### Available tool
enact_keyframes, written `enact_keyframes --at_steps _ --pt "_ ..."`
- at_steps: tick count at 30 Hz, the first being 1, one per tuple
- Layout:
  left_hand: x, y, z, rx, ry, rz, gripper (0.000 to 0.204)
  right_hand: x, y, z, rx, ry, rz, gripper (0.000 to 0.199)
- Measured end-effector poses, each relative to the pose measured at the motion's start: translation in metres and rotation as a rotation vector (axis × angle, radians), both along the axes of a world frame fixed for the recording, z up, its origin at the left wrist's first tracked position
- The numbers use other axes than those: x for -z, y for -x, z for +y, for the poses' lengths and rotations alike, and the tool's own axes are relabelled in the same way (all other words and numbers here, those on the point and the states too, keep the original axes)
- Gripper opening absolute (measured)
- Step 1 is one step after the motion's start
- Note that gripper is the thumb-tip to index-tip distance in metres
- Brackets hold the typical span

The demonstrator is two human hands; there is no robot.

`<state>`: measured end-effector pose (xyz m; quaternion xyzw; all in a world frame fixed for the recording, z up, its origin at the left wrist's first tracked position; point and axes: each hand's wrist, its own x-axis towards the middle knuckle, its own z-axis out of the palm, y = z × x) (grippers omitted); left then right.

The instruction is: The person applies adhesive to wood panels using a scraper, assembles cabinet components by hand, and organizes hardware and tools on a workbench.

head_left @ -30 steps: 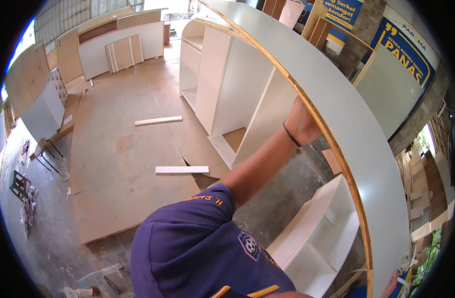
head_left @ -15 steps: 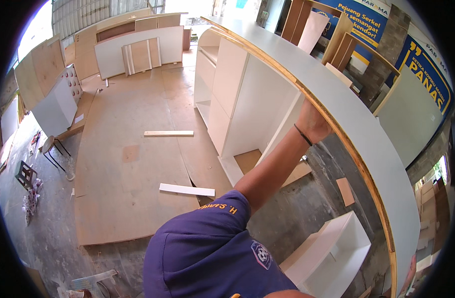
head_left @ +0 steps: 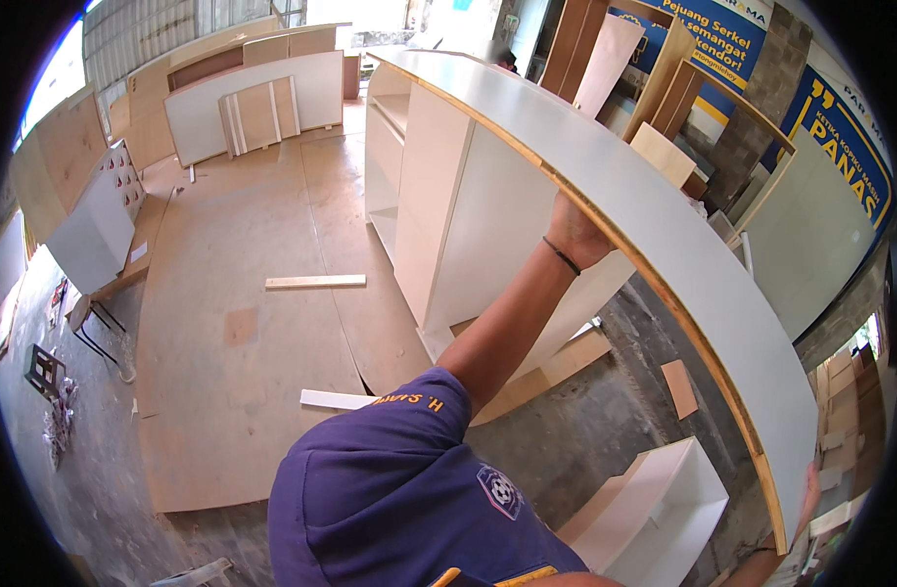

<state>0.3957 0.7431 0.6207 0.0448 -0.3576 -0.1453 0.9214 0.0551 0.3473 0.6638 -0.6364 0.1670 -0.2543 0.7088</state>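
A long white panel [head_left: 683, 259] with a raw wooden edge slants across the right half of the view. My left hand [head_left: 577, 233], a dark band on its wrist, is raised under the panel's near edge and supports it; the fingers are hidden behind the board. At the panel's lower right end, part of my right hand [head_left: 811, 492] shows against its outer side, its fingers mostly out of sight. Beneath and beyond the panel stands a cream and white cabinet [head_left: 437, 166] with open shelves at its far end.
A white open box unit [head_left: 654, 514] rests on the floor at the lower right. Wooden strips [head_left: 316, 282] lie on the large brown floor board [head_left: 213, 391]. A stool [head_left: 91, 318] is on the left; further panels [head_left: 262, 108] lean at the back.
My left hand and the panel have shifted left, and the panel's lower right end has risen. More of the right hand shows. The whole view has also shifted slightly.
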Motion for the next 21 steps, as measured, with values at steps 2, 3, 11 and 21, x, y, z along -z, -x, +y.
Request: enact_keyframes --at_steps 2,3,11,21 --pt "0.004 -0.012 0.004 -0.041 -0.005 0.001 0.048 0.002 -0.021 -0.005 -0.076 0.004 0.000 0.042" --pt "0.006 -0.015 0.006 -0.048 -0.020 0.014 0.048 0.005 -0.023 -0.006 -0.110 0.002 -0.002 0.042" --pt "0.025 -0.067 0.038 0.062 -0.257 0.037 0.052 -0.001 -0.090 0.003 -0.117 -0.089 0.015 0.041" --pt "0.052 -0.065 0.050 -0.286 -0.214 0.401 0.051 0.004 -0.132 -0.048 -0.018 0.008 0.082 0.036"
